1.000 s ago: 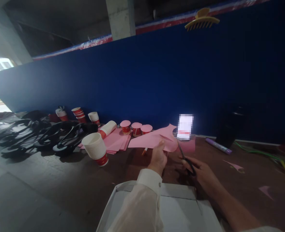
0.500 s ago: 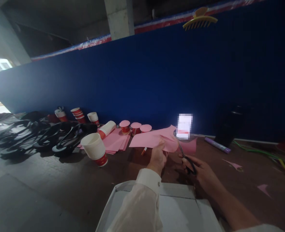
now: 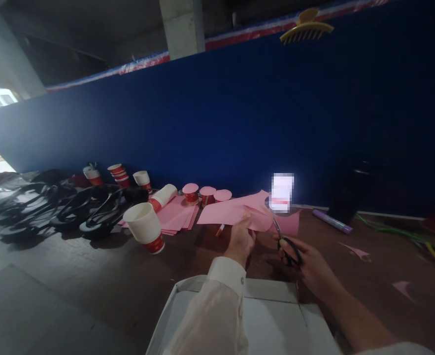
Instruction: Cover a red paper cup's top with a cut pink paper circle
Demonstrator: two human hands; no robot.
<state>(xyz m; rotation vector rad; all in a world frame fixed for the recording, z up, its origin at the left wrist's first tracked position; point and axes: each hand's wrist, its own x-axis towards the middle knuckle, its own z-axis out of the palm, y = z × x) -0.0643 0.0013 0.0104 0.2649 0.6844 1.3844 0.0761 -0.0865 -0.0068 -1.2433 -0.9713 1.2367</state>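
Note:
My left hand (image 3: 241, 240) pinches the near edge of a pink paper sheet (image 3: 235, 212) and holds it up above the brown table. My right hand (image 3: 308, 264) grips black-handled scissors (image 3: 284, 239), fingers through the loops. The blades point up and left into the sheet's right edge, just below a small bright screen (image 3: 282, 192). A white sleeve covers my left forearm.
A white open box (image 3: 276, 315) lies right under my arms. To the left are a stack of white paper cups (image 3: 145, 228), pink sheets (image 3: 176, 214), small red cups with pink tops (image 3: 207, 195) and black headsets (image 3: 73, 209). A purple marker (image 3: 331, 222) and pink scraps (image 3: 359, 252) lie right, before the blue wall.
Both hands have stayed in place at the sheet; the scissors have shifted slightly along its right edge. The view has barely moved.

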